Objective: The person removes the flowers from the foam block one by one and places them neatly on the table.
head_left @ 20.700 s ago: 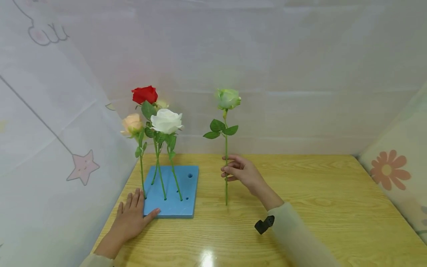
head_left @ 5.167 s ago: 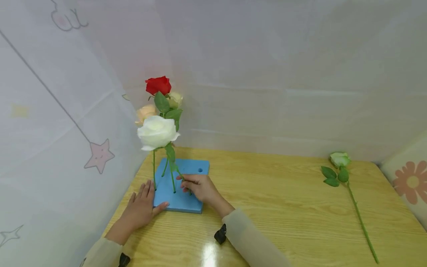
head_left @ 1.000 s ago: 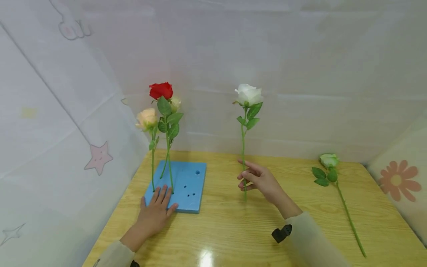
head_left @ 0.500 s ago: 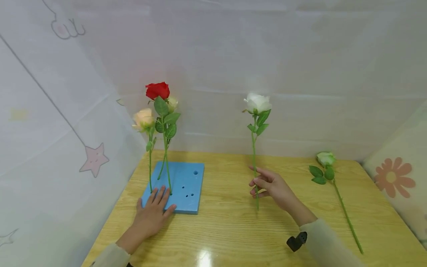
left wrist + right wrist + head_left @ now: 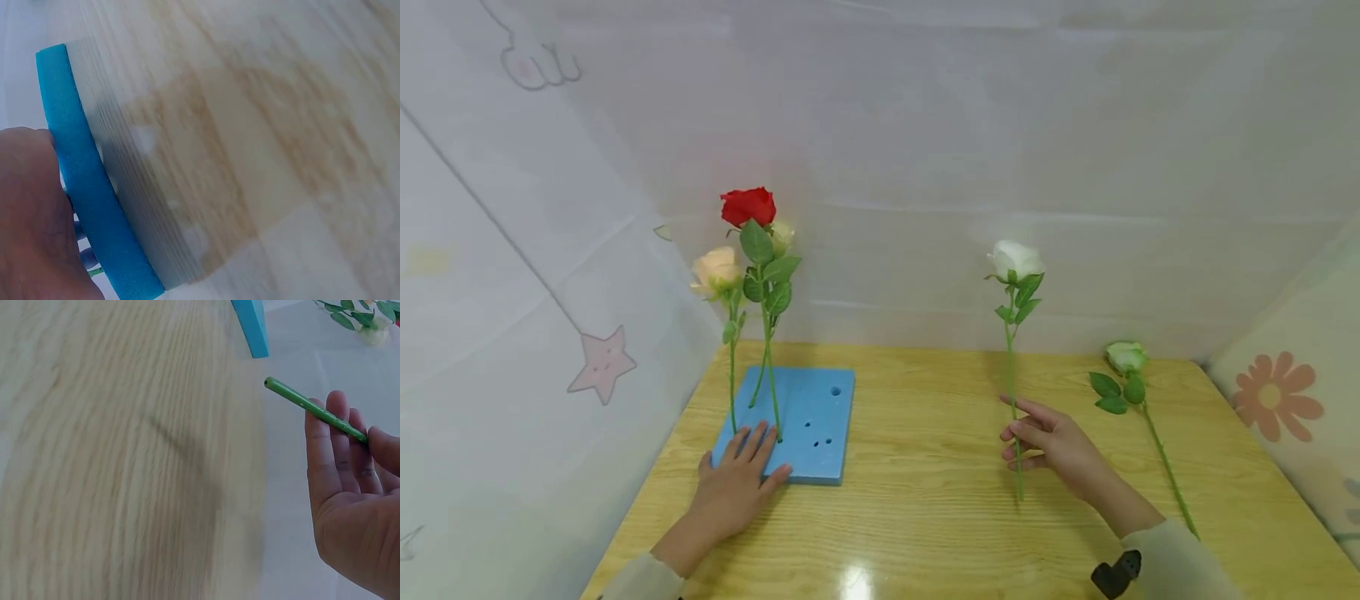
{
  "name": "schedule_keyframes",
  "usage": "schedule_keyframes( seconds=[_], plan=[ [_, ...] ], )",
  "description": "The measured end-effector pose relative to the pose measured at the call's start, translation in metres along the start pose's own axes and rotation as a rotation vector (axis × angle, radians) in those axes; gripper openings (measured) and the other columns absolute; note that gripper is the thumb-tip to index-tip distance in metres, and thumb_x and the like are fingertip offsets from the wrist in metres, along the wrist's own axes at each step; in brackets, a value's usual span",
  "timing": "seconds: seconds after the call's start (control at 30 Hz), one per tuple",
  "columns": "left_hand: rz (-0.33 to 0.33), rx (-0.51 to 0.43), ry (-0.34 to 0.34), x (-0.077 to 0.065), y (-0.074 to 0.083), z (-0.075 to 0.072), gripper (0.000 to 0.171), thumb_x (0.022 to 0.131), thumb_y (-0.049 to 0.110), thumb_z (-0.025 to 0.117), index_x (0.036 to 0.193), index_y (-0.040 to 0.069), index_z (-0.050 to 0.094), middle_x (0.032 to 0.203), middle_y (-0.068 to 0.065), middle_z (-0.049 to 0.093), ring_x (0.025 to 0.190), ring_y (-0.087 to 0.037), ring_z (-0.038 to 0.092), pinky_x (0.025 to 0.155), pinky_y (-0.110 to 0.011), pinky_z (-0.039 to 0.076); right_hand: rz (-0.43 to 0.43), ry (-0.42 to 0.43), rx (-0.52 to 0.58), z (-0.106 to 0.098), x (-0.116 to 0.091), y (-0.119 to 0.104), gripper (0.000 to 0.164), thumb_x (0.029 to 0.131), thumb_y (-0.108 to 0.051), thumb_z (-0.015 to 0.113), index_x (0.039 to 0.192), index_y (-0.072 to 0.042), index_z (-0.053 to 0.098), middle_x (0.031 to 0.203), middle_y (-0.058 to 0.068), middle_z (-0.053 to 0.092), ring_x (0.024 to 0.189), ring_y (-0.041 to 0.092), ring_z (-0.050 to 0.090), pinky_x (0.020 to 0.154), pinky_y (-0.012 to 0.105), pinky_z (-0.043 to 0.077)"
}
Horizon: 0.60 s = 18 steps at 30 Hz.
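Note:
My right hand (image 5: 1060, 446) pinches the stem of a white rose (image 5: 1015, 262) between thumb and fingers, holding it upright above the table. In the right wrist view the cut end of the green stem (image 5: 300, 400) sticks out past the fingers. With fingers spread, my left hand (image 5: 730, 492) rests on the front left of a blue foam board (image 5: 820, 396). A red rose (image 5: 748, 207), a peach rose (image 5: 717, 271) and a pale yellow rose (image 5: 782, 238), partly hidden, stand in the board. Several bare holes show on its right side.
A pale green rose (image 5: 1126, 358) lies on the wooden table (image 5: 925, 500) at the right, its stem pointing toward the front. Printed cloth walls (image 5: 887, 150) enclose the table at the back and sides.
About five seconds ago the white rose stood in the board; now it is out. Over the last second my right hand has carried it rightward and lower. The left hand stays on the board.

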<state>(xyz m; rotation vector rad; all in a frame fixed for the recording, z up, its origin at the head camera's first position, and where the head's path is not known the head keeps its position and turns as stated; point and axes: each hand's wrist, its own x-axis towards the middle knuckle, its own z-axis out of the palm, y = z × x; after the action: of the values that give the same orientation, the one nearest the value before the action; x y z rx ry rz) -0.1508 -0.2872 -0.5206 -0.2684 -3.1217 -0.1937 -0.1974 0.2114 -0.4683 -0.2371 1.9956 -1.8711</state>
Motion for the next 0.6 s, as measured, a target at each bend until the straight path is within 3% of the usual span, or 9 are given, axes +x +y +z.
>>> schedule_keyframes(
  seconds=[0.23,0.6],
  plan=[
    [0.000,0.007,0.011,0.000,-0.001,0.005,0.080,0.103,0.068,0.030,0.162,0.015,0.026,0.167,-0.009,0.025,0.152,-0.039,0.025,0.102,-0.084,0.021,0.052,-0.008,0.035,-0.019,-0.014,0.007,0.065,0.105,-0.026,0.057,0.162,-0.015,0.027,0.111,0.015,0.064,0.098,0.039,0.070,0.089,0.060,0.055],
    [-0.018,-0.058,-0.022,0.003,-0.001,0.008,0.079,0.103,0.069,0.029,0.164,0.019,0.023,0.169,-0.011,0.017,0.154,-0.040,0.015,0.106,-0.083,0.010,0.098,-0.041,0.041,-0.041,-0.031,0.025,0.068,0.107,-0.026,0.055,0.163,-0.011,0.020,0.118,0.023,0.060,0.097,0.035,0.070,0.088,0.056,0.057]
  ],
)
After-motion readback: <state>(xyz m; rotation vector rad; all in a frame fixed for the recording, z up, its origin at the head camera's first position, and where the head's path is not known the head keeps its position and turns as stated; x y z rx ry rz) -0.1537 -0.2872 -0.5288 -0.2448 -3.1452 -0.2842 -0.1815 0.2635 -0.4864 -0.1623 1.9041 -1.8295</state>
